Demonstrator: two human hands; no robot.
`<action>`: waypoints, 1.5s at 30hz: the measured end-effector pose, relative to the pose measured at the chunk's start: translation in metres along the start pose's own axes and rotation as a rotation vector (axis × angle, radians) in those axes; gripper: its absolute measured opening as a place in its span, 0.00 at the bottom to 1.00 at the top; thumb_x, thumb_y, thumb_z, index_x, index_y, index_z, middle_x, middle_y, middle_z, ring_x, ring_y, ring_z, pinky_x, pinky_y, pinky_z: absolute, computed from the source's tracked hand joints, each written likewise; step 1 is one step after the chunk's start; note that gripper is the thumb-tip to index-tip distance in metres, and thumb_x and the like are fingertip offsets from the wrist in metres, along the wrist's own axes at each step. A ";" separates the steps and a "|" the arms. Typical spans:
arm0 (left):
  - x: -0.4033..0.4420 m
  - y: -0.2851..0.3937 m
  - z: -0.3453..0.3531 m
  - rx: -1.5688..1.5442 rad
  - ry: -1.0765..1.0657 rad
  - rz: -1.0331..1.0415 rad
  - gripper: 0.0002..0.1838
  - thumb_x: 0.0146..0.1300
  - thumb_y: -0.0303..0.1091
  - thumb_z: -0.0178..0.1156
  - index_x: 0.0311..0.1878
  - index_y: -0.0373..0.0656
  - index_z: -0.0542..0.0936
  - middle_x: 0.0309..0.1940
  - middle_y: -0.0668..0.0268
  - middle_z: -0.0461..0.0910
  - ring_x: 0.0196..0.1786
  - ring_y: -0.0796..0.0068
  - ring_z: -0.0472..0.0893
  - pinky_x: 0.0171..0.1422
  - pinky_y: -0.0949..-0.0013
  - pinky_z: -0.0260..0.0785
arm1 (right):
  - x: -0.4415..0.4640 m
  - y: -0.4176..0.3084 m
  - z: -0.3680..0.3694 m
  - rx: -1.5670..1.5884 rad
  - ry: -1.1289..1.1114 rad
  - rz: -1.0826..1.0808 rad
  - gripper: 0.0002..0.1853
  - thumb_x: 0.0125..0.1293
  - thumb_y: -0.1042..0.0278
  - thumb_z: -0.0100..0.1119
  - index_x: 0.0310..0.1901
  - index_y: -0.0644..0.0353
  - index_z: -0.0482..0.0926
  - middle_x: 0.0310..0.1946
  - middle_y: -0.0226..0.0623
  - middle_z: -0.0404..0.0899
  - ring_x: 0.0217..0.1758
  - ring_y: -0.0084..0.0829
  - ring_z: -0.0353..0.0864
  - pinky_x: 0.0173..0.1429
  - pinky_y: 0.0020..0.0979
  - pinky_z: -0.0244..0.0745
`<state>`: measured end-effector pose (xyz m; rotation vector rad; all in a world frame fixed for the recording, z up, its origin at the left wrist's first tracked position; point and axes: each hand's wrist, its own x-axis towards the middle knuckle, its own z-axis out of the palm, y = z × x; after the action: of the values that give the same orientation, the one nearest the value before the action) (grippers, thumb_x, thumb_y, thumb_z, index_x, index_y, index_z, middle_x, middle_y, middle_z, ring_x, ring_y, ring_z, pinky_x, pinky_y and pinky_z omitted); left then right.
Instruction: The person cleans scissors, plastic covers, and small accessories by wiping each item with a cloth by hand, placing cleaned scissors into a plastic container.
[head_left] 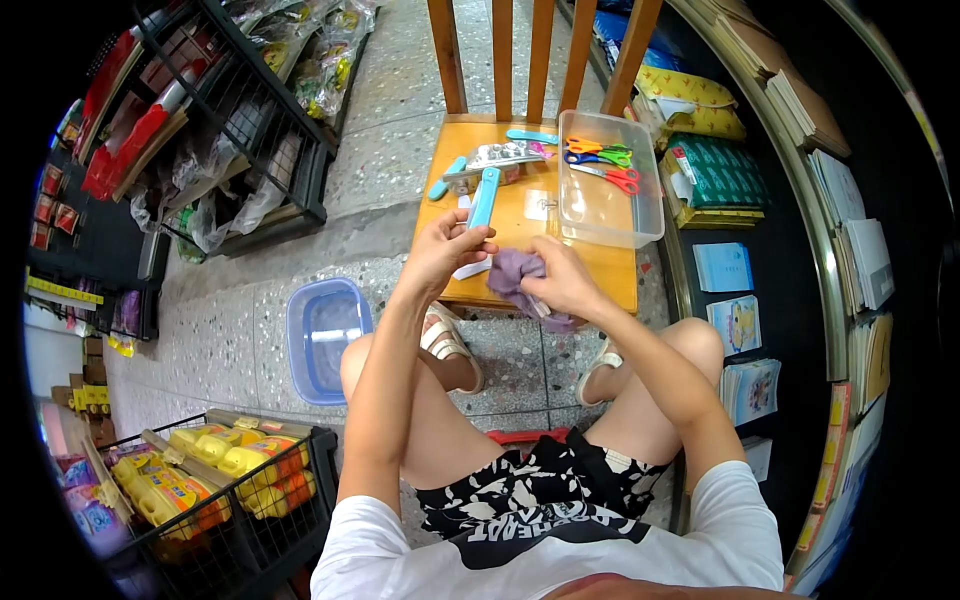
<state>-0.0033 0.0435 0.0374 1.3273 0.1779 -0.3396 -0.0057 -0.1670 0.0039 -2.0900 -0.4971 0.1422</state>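
Note:
My left hand [446,252] pinches the lower end of a slim light-blue tool [484,198] with a rounded end, held upright over the wooden chair seat [605,275]. I cannot make out its exact kind. Bunched in my right hand [562,280] is a purple cloth [512,272], just right of the tool and at the seat's front edge. Two similar light-blue pieces lie farther back on the seat, around a silvery clear plastic package [505,153]. At the seat's right side stands a clear plastic box [597,222] holding scissors [612,178] with coloured handles.
A blue plastic basin [330,342] stands on the speckled floor, left of my legs. Lower left, a black wire basket [275,515] holds yellow packages. Wire shelves [245,150] with wrapped goods rise at the upper left. Shelves with booklets [735,325] line the right side.

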 end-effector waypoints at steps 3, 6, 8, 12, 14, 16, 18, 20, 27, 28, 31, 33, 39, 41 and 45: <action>-0.004 0.006 0.005 0.002 -0.030 0.016 0.17 0.65 0.31 0.61 0.54 0.36 0.71 0.39 0.62 0.81 0.37 0.78 0.82 0.42 0.78 0.75 | 0.001 -0.024 -0.018 0.128 0.274 -0.079 0.18 0.49 0.74 0.60 0.44 0.67 0.73 0.38 0.52 0.79 0.42 0.50 0.80 0.47 0.39 0.74; -0.007 0.006 0.012 0.047 -0.091 0.059 0.17 0.65 0.32 0.61 0.54 0.36 0.72 0.38 0.61 0.82 0.37 0.78 0.82 0.41 0.78 0.75 | 0.005 -0.039 -0.038 0.014 0.571 -0.260 0.21 0.48 0.79 0.61 0.47 0.64 0.72 0.42 0.48 0.78 0.46 0.48 0.79 0.48 0.38 0.74; -0.008 0.006 0.019 0.053 -0.126 0.042 0.15 0.64 0.30 0.61 0.52 0.36 0.73 0.38 0.62 0.82 0.36 0.78 0.82 0.40 0.79 0.75 | 0.005 -0.040 -0.041 -0.135 0.646 -0.445 0.23 0.47 0.81 0.62 0.49 0.63 0.73 0.44 0.46 0.77 0.48 0.47 0.78 0.48 0.37 0.74; -0.005 -0.001 0.032 0.067 -0.191 0.154 0.14 0.59 0.22 0.60 0.49 0.34 0.76 0.37 0.63 0.81 0.36 0.77 0.82 0.41 0.76 0.76 | 0.002 -0.042 -0.024 -0.388 0.480 -0.678 0.23 0.46 0.81 0.60 0.49 0.60 0.77 0.48 0.39 0.77 0.52 0.43 0.75 0.55 0.42 0.71; -0.007 0.000 0.037 0.081 -0.112 0.199 0.14 0.56 0.21 0.60 0.48 0.34 0.77 0.36 0.65 0.81 0.35 0.78 0.81 0.40 0.76 0.75 | 0.000 -0.045 -0.017 -0.425 0.409 -0.644 0.21 0.48 0.80 0.59 0.47 0.59 0.79 0.49 0.38 0.76 0.54 0.43 0.72 0.60 0.45 0.69; -0.003 -0.005 0.033 0.067 -0.085 0.235 0.15 0.57 0.23 0.62 0.49 0.35 0.77 0.35 0.65 0.81 0.34 0.79 0.81 0.38 0.77 0.74 | 0.002 -0.045 -0.020 -0.389 0.402 -0.651 0.20 0.48 0.78 0.59 0.46 0.57 0.80 0.51 0.38 0.74 0.56 0.43 0.69 0.63 0.46 0.66; -0.006 -0.004 0.035 0.069 -0.136 0.252 0.14 0.57 0.23 0.61 0.47 0.35 0.77 0.34 0.65 0.81 0.33 0.79 0.81 0.38 0.77 0.74 | 0.005 -0.042 -0.022 -0.402 0.436 -0.669 0.20 0.48 0.77 0.60 0.47 0.57 0.80 0.52 0.38 0.73 0.55 0.44 0.70 0.62 0.44 0.67; -0.007 -0.003 0.039 0.066 -0.188 0.247 0.12 0.58 0.23 0.61 0.46 0.34 0.77 0.34 0.64 0.81 0.32 0.78 0.81 0.38 0.76 0.74 | 0.008 -0.042 -0.031 -0.402 0.431 -0.691 0.19 0.48 0.77 0.60 0.46 0.58 0.80 0.51 0.38 0.74 0.54 0.45 0.70 0.60 0.43 0.68; -0.013 -0.005 0.046 0.065 -0.231 0.120 0.10 0.62 0.27 0.62 0.44 0.34 0.76 0.34 0.61 0.82 0.31 0.78 0.81 0.38 0.75 0.75 | 0.028 -0.018 -0.063 -0.461 0.532 -0.591 0.18 0.48 0.79 0.58 0.45 0.60 0.80 0.48 0.41 0.75 0.53 0.46 0.71 0.58 0.41 0.69; -0.013 -0.006 0.047 0.061 -0.230 0.110 0.10 0.62 0.27 0.62 0.44 0.34 0.76 0.34 0.61 0.82 0.31 0.78 0.81 0.38 0.76 0.75 | 0.028 -0.018 -0.063 -0.437 0.541 -0.568 0.18 0.49 0.79 0.58 0.45 0.61 0.80 0.47 0.41 0.75 0.53 0.47 0.71 0.58 0.41 0.69; -0.012 -0.006 0.047 0.052 -0.210 0.124 0.10 0.62 0.27 0.61 0.44 0.33 0.76 0.34 0.60 0.82 0.31 0.77 0.81 0.38 0.75 0.75 | 0.021 -0.024 -0.056 -0.419 0.544 -0.543 0.17 0.50 0.78 0.58 0.44 0.62 0.80 0.47 0.41 0.75 0.54 0.46 0.71 0.59 0.41 0.69; -0.009 -0.006 0.046 0.044 -0.207 0.138 0.10 0.62 0.27 0.61 0.45 0.33 0.76 0.34 0.60 0.82 0.31 0.77 0.82 0.38 0.75 0.75 | 0.013 -0.033 -0.048 -0.473 0.522 -0.591 0.16 0.51 0.78 0.57 0.44 0.63 0.80 0.47 0.40 0.75 0.54 0.45 0.71 0.59 0.41 0.69; -0.007 -0.010 0.043 0.074 -0.190 0.164 0.10 0.62 0.25 0.61 0.45 0.32 0.76 0.33 0.59 0.82 0.31 0.76 0.82 0.38 0.75 0.75 | 0.009 -0.029 -0.035 -0.486 0.432 -0.681 0.17 0.50 0.76 0.58 0.45 0.62 0.80 0.47 0.40 0.76 0.55 0.43 0.71 0.60 0.40 0.69; -0.009 -0.007 0.045 0.054 -0.196 0.160 0.10 0.62 0.25 0.61 0.45 0.32 0.76 0.33 0.59 0.83 0.31 0.76 0.82 0.38 0.75 0.75 | 0.016 -0.024 -0.043 -0.479 0.472 -0.630 0.17 0.50 0.77 0.57 0.45 0.62 0.80 0.47 0.41 0.76 0.54 0.43 0.72 0.60 0.39 0.69; -0.011 -0.008 0.046 0.055 -0.191 0.139 0.10 0.62 0.25 0.61 0.45 0.32 0.76 0.33 0.59 0.83 0.31 0.77 0.82 0.38 0.75 0.75 | 0.022 -0.019 -0.051 -0.107 0.470 -0.424 0.19 0.51 0.83 0.52 0.46 0.62 0.81 0.45 0.43 0.78 0.50 0.43 0.76 0.56 0.35 0.72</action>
<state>-0.0197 -0.0013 0.0449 1.3457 -0.0839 -0.3532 0.0231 -0.1893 0.0498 -1.9826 -0.6498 -0.6183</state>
